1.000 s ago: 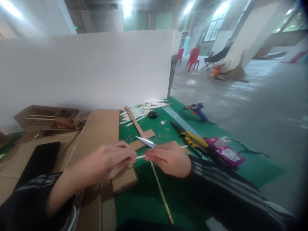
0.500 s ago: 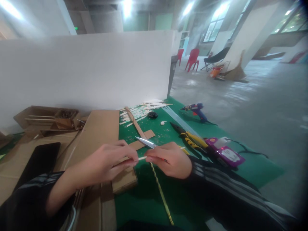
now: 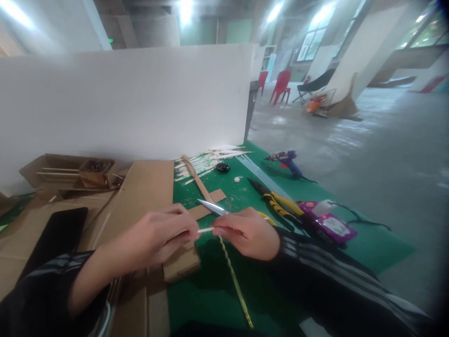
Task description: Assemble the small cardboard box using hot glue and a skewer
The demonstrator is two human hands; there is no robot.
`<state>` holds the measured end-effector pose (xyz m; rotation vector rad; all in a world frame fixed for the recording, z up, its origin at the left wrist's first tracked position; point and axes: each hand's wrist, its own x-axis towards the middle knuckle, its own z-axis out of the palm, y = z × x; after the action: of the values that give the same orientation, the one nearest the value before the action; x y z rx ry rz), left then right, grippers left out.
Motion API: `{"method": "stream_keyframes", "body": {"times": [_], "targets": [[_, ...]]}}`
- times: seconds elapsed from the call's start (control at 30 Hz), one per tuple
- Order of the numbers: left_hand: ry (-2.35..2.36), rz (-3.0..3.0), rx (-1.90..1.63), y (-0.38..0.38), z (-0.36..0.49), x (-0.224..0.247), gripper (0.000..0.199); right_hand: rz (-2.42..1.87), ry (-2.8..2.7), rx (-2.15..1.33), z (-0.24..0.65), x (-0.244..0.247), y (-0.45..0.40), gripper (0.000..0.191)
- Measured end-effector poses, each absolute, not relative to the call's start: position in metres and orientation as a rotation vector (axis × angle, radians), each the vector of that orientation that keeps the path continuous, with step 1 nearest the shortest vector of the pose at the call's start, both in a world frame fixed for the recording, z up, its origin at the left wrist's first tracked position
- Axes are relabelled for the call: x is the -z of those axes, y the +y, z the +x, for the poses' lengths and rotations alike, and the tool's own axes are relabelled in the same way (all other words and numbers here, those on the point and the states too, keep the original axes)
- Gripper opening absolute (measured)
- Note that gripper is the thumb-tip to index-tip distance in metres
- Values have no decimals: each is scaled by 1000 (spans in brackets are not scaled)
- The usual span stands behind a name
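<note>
Across the far side of the bench we have the tall white partition board (image 3: 126, 100), and below it the green mat (image 3: 217, 285) that covers the work surface. Flat cardboard sheets (image 3: 147, 187) take up the left half, with a dark phone (image 3: 58, 234) lying on them near our left sleeve and an open cardboard box (image 3: 66, 171) further back.

On the right of the mat lie yellow-handled pliers (image 3: 277, 199), a purple gadget (image 3: 331, 224) with its cord, and, beyond them, a blue glue gun (image 3: 286, 159). A heap of pale splints (image 3: 210, 157) sits at the back of the mat.

Nearer in, our left hand (image 3: 157, 236) has its fingers curled and pressed together, pinching one end of a thin white stick (image 3: 206, 229). Our right hand (image 3: 249, 231) closes on the other end of it and also grips a small knife (image 3: 212, 207), whose blade points up and left over the stick. A twisted yellow rod (image 3: 235, 278) lies on the mat below our hands.

We judge the step in hand to be trimming or shaving the stick, held just above the mat between the two hands. The next move seems to call for a short, controlled stroke, with the blade kept away from the left fingertips, which are just beside it.

For room, the mat in front of us is open toward our body; the cardboard edge sits close on the left and the pliers close on the right, so wide sweeps either way are hemmed in.
</note>
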<state>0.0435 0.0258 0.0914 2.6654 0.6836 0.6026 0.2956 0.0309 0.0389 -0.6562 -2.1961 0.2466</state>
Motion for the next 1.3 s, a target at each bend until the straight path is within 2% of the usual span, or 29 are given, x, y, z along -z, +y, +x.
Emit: {"method": "stream_keyframes", "body": {"times": [0.1,0.4,0.67,0.97,1.3], "targets": [[780,2641,-630,26,44,-91,5,-640,-2192,-248,296,-39,31,22],[696,2666,-580,29,47,-95,15,-668,-2228,-223,296,-37,32,22],[741,2598,-586,26,46,-97,15,-625,-2221,-232,297,-38,30,21],[794,2363,-638,23,49,-96,2,-546,-2202,-257,296,-42,30,23],[740,2444,-597,24,50,-99,10,-517,-2215,-247,297,-43,30,21]]}}
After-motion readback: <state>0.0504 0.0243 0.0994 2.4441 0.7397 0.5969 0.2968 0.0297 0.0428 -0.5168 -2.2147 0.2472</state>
